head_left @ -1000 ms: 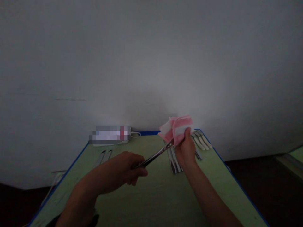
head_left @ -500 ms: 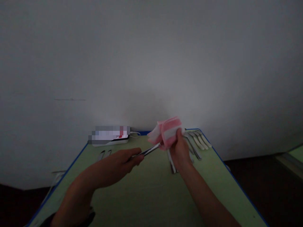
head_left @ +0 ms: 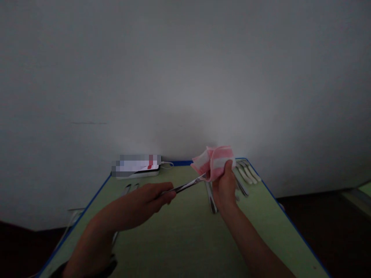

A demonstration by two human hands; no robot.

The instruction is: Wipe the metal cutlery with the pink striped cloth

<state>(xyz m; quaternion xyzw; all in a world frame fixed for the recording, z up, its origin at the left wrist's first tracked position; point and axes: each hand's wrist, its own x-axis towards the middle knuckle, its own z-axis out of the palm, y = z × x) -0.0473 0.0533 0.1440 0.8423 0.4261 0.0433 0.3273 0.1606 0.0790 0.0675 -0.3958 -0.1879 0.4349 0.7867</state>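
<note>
In the head view, the left hand [head_left: 153, 200] was closed on one end of a metal utensil [head_left: 187, 186], which slanted toward two o'clock, its far end hidden in the folds of a pink-and-white cloth [head_left: 222, 164]. The right hand [head_left: 226, 185] gripped that cloth, thumb pressed over it, toward one o'clock. Green bench [head_left: 179, 239] surface spread between the forearms to six o'clock. White-handled cutlery [head_left: 247, 172] lay at two o'clock beside the blue edge; a white box [head_left: 139, 175] sat at ten, near the far corner. The wall [head_left: 185, 77] rose beyond at twelve.
</note>
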